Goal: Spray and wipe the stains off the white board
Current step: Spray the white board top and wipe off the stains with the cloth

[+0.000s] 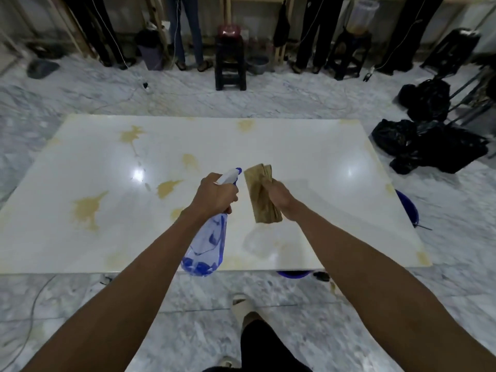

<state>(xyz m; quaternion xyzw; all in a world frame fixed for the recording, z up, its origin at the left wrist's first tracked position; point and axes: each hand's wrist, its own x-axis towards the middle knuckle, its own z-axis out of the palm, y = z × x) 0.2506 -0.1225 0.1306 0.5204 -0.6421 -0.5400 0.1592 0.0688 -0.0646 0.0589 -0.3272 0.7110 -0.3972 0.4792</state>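
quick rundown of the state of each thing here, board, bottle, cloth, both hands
white board: lying flat, yellow-brown stains mostly on its left half and edges
spray bottle: held off the board, nozzle pointing away, some blue liquid at the bottom
cloth: folded, brownish, held above the board
left hand: grips the bottle's neck
right hand: grips the cloth

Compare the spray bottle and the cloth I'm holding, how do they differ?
The spray bottle is see-through blue plastic with a white nozzle; the cloth is brownish and opaque. The bottle is rigid and hangs tilted from the left hand, nozzle aimed out over the white board; the cloth is soft, folded and bunched in the right hand. Both are held above the board, side by side, neither touching it.
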